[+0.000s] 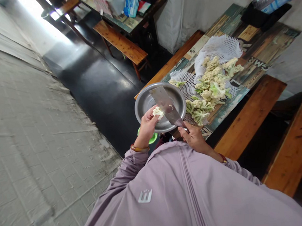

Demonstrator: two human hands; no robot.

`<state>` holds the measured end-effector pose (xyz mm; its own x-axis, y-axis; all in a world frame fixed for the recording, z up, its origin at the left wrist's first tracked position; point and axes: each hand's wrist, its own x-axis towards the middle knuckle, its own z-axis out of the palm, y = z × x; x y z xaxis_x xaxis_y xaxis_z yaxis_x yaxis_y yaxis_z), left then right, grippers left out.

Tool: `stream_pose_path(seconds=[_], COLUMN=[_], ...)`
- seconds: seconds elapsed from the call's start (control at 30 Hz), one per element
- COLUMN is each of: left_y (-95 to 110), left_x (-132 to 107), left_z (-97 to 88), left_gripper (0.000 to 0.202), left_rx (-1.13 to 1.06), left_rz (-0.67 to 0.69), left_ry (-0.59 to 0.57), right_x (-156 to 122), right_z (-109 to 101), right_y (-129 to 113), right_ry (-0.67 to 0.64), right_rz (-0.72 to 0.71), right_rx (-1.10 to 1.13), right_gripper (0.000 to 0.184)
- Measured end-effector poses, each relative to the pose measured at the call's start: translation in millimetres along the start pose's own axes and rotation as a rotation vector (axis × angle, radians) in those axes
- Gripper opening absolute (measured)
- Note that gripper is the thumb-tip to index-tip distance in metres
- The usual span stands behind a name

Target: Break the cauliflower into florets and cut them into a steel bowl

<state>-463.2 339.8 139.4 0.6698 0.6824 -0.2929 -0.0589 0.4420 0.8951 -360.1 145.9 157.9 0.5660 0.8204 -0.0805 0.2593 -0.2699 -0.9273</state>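
Note:
My left hand (147, 125) pinches a small cauliflower floret (158, 111) over a round steel bowl (145, 101). My right hand (194, 136) grips the handle of a broad cleaver (166, 105), whose blade lies across the bowl and touches the floret. The bowl sits at the near corner of a patterned table (266, 44). A heap of cut cauliflower pieces (211, 82) lies just right of the bowl on white mesh netting (219, 46).
A wooden bench (248, 119) runs along the table's near side, another bench (295, 147) further right. A green object (153, 139) peeks out under the bowl. A second table (133, 20) with bags and a bench (121, 42) stands across the dark floor (93, 82). A tiled wall (24, 137) fills the left.

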Motion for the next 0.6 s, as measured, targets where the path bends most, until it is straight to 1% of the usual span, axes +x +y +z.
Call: stream_pose_path(seconds=[0.1,0.3,0.5,0.6], left_y=[0.4,8.1,6.4,9.7], left_x=[0.7,2.8,0.1,0.0], left_z=[-2.8,-6.4,-8.0,-12.5], left_gripper=[0.053,0.056,0.049,0.048], left_rx=[0.023,0.098,0.167,0.232], left_rz=[0.014,0.072,0.095,0.117], left_ry=[0.002,-0.028,0.038,0.003], right_x=[1.2,1.4,4.7,7.1], right_z=[0.1,3.9,10.5,9.8], right_y=[-3.9,-6.3,-5.3,-5.0], right_ry=[0.002,-0.009,0.007,-0.020], right_rz=[-0.031,-0.060,-0.053,-0.050], right_rx=[-0.057,-0.108,-0.154,-0.184], right_gripper=[0.033,0.033,0.033,0.033])
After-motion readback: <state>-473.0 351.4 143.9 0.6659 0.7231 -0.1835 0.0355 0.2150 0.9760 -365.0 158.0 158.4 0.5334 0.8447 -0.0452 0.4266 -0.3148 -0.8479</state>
